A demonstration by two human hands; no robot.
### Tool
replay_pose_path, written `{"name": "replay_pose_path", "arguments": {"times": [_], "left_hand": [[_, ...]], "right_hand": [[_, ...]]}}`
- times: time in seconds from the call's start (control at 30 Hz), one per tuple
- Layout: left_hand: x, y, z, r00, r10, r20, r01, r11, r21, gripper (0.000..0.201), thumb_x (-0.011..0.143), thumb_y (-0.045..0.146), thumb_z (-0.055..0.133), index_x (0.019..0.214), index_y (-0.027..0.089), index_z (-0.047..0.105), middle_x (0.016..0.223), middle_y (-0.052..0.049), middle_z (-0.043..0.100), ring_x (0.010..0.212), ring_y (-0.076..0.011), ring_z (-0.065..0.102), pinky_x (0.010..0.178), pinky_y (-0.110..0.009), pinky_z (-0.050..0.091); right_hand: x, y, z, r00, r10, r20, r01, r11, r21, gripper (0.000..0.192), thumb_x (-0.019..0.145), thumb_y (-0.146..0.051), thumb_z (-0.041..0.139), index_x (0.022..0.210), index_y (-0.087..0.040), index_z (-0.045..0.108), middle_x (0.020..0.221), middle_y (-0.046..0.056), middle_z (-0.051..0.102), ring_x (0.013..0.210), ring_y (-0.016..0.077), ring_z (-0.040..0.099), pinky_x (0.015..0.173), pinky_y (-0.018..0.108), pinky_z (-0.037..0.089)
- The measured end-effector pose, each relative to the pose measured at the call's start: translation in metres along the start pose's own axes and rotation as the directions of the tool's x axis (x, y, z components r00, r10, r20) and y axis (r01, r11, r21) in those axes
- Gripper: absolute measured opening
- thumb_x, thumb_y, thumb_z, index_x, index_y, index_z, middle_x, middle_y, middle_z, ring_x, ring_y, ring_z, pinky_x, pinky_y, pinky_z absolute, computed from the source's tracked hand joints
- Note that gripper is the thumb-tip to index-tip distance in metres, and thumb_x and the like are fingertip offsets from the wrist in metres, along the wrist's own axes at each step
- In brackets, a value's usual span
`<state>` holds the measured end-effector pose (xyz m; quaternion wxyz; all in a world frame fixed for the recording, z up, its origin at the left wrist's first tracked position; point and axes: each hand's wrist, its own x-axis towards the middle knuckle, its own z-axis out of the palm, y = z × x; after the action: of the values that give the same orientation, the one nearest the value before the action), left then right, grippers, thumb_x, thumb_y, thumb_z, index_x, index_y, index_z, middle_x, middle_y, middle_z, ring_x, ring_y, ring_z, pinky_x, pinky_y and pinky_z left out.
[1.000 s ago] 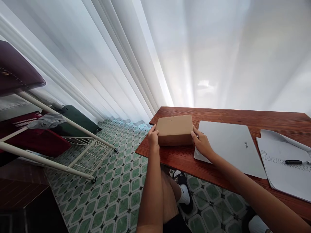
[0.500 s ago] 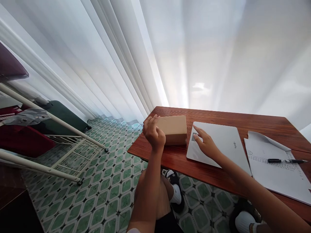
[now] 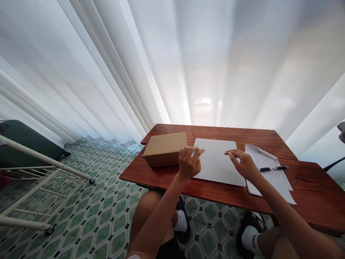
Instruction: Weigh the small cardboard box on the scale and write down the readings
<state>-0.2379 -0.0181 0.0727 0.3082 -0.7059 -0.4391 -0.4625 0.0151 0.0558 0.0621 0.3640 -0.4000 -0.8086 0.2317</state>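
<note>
White curtains hang behind the wooden desk [image 3: 215,189] where both my hands, left hand [image 3: 189,164] and right hand [image 3: 244,166], hover empty and loosely curled at the closed laptop [image 3: 215,163] beside the cardboard box [image 3: 165,153]; lifting its lid looks next, needing fingertips under its edge.

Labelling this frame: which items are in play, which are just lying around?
In play: left hand and right hand at the closed laptop.
Lying about: cardboard box, papers, pen, rack, suitcase.
</note>
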Motion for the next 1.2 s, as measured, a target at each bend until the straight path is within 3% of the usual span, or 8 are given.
{"name": "replay_pose_path", "arguments": {"times": [0.23, 0.37, 0.47, 0.53, 0.7, 0.8, 0.97, 1.2], "left_hand": [[-0.008, 0.047, 0.015, 0.96, 0.245, 0.133, -0.229, 0.966, -0.123, 0.038, 0.083, 0.001, 0.048, 0.112, 0.015, 0.068, 0.092, -0.007, 0.067, 0.082, -0.0219, 0.055, 0.074, -0.037, 0.039], [-0.008, 0.071, 0.021, 0.913, 0.366, 0.182, -0.326, 0.921, -0.215, 0.035, 0.085, 0.004, 0.048, 0.113, 0.015, 0.068, 0.091, -0.007, 0.067, 0.078, -0.0194, 0.054, 0.07, -0.036, 0.039], [-0.006, 0.089, 0.027, 0.864, 0.464, 0.195, -0.398, 0.867, -0.3, 0.03, 0.09, 0.009, 0.049, 0.112, 0.014, 0.068, 0.09, -0.006, 0.067, 0.077, -0.0186, 0.052, 0.069, -0.035, 0.04], [-0.004, 0.101, 0.034, 0.815, 0.547, 0.193, -0.468, 0.817, -0.337, 0.025, 0.093, 0.013, 0.052, 0.111, 0.013, 0.069, 0.091, -0.006, 0.066, 0.077, -0.018, 0.052, 0.069, -0.035, 0.041], [0.006, 0.138, 0.062, 0.617, 0.771, 0.154, -0.669, 0.618, -0.412, 0.015, 0.099, 0.023, 0.06, 0.107, 0.018, 0.072, 0.099, -0.006, 0.065, 0.082, -0.0162, 0.053, 0.068, -0.032, 0.041], [0.011, 0.164, 0.083, 0.556, 0.828, 0.08, -0.708, 0.521, -0.477, 0.018, 0.101, 0.022, 0.057, 0.106, 0.016, 0.073, 0.099, -0.006, 0.065, 0.081, -0.0154, 0.053, 0.067, -0.031, 0.04], [0.012, 0.197, 0.109, 0.546, 0.837, 0.034, -0.696, 0.476, -0.538, 0.023, 0.101, 0.016, 0.053, 0.109, 0.014, 0.074, 0.095, -0.006, 0.066, 0.078, -0.0144, 0.053, 0.066, -0.03, 0.038], [-0.007, 0.209, 0.127, 0.569, 0.815, 0.108, -0.607, 0.504, -0.614, 0.028, 0.1, 0.019, 0.052, 0.12, 0.01, 0.07, 0.101, -0.011, 0.065, 0.084, -0.0189, 0.056, 0.069, -0.033, 0.039]], "right_hand": [[-0.021, 0.048, -0.065, 0.989, 0.044, -0.139, -0.078, 0.966, -0.245, 0.037, 0.103, -0.043, 0.043, 0.095, -0.022, 0.073, 0.103, 0.008, 0.071, 0.085, 0.0239, 0.066, 0.069, 0.036, 0.048], [-0.037, 0.076, -0.093, 0.987, 0.095, -0.13, -0.136, 0.922, -0.362, 0.037, 0.101, -0.044, 0.044, 0.108, -0.023, 0.074, 0.101, 0.008, 0.067, 0.074, 0.0215, 0.063, 0.06, 0.034, 0.043], [-0.048, 0.097, -0.105, 0.991, 0.125, -0.055, -0.137, 0.89, -0.435, 0.038, 0.098, -0.037, 0.045, 0.122, -0.022, 0.071, 0.103, 0.009, 0.065, 0.079, 0.0237, 0.065, 0.062, 0.035, 0.047], [-0.053, 0.109, -0.11, 0.988, 0.157, 0.004, -0.136, 0.869, -0.476, 0.04, 0.096, -0.031, 0.047, 0.127, -0.022, 0.07, 0.104, 0.011, 0.065, 0.088, 0.0265, 0.067, 0.067, 0.037, 0.05], [-0.063, 0.13, -0.116, 0.962, 0.27, 0.041, -0.212, 0.832, -0.512, 0.043, 0.094, -0.02, 0.05, 0.132, -0.019, 0.068, 0.116, 0.014, 0.067, 0.101, 0.0302, 0.068, 0.078, 0.041, 0.055], [-0.067, 0.133, -0.118, 0.946, 0.322, 0.031, -0.262, 0.819, -0.51, 0.042, 0.094, -0.019, 0.051, 0.132, -0.019, 0.069, 0.118, 0.013, 0.067, 0.101, 0.0302, 0.069, 0.079, 0.04, 0.056], [-0.067, 0.129, -0.121, 0.928, 0.37, 0.043, -0.298, 0.806, -0.511, 0.04, 0.097, -0.025, 0.055, 0.134, -0.02, 0.068, 0.118, 0.012, 0.067, 0.103, 0.0296, 0.068, 0.084, 0.04, 0.056], [-0.057, 0.123, -0.115, 0.924, 0.38, 0.032, -0.322, 0.822, -0.47, 0.033, 0.095, -0.026, 0.062, 0.127, -0.028, 0.072, 0.116, 0.008, 0.068, 0.109, 0.0292, 0.066, 0.087, 0.041, 0.055]]}}
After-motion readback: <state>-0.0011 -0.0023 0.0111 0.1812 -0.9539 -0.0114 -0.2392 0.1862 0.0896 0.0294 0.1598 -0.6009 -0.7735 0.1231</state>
